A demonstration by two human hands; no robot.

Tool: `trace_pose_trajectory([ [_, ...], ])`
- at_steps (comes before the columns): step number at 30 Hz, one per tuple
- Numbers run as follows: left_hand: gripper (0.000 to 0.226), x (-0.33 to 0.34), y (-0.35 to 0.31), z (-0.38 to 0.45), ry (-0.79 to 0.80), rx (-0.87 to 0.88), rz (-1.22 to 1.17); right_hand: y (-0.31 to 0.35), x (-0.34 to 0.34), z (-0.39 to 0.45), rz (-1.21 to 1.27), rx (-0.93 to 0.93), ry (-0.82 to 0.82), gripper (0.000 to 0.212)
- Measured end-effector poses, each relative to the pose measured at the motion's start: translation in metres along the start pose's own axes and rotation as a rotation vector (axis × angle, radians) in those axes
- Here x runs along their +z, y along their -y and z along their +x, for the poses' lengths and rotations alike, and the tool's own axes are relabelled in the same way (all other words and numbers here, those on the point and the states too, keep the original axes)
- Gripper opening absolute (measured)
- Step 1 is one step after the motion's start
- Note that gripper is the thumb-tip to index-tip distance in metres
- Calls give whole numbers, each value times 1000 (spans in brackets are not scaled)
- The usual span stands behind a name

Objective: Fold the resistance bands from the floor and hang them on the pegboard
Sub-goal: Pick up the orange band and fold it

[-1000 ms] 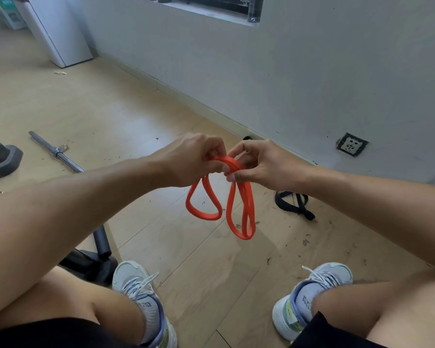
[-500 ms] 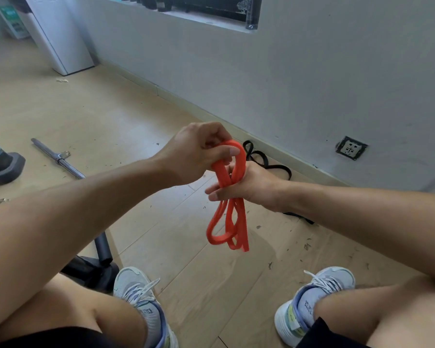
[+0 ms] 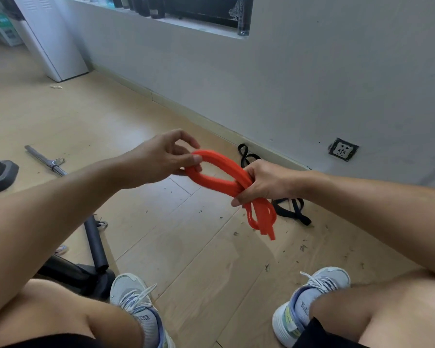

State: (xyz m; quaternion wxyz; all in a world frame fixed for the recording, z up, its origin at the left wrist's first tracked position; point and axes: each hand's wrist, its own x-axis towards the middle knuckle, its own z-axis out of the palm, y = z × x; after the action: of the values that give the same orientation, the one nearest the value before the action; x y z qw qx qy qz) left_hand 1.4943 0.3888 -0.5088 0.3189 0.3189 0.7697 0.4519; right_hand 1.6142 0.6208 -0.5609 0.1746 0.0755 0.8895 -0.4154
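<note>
Head view: hands (image 3: 219, 172) gripping orange band (image 3: 220, 182)

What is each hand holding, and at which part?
Left hand pinches the orange band at its looped end; right hand grips the gathered strands at mid-length.

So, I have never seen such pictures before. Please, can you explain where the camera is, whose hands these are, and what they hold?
There is no machine here. The camera sits on a person's head and looks forward and down, so you see that person's own arms, knees and shoes. The left hand pinches one end of an orange resistance band, which is folded into several layers. The right hand has its grip closed around the middle of the bundle, and the loose loops hang below it. On the wooden floor lies a black band near the wall, and a metal bar lies to the left. No pegboard is visible.
</note>
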Motion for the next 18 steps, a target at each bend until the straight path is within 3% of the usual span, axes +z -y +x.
trace_pose_trajectory([
  [4, 84, 15, -2, -3, 236, -179, 533, 7, 6, -9, -189, 2, 63, 18],
  [7, 102, 42, -5, 3, 229, -124, 863, 22, 15, -9, -323, -42, 88, 20],
  [9, 95, 54, -5, 5, 212, -74, 908, 27, 17, -8, -315, -67, 90, 21],
  [11, 68, 56, -2, 7, 245, -65, 834, 29, 17, -9, -293, -77, 97, 21],
  [14, 31, 52, -2, 7, 328, -183, 603, 28, 15, -11, -272, -78, 126, 20],
  [18, 29, 50, -2, 7, 419, -274, 511, 26, 15, -10, -237, -102, 180, 16],
])
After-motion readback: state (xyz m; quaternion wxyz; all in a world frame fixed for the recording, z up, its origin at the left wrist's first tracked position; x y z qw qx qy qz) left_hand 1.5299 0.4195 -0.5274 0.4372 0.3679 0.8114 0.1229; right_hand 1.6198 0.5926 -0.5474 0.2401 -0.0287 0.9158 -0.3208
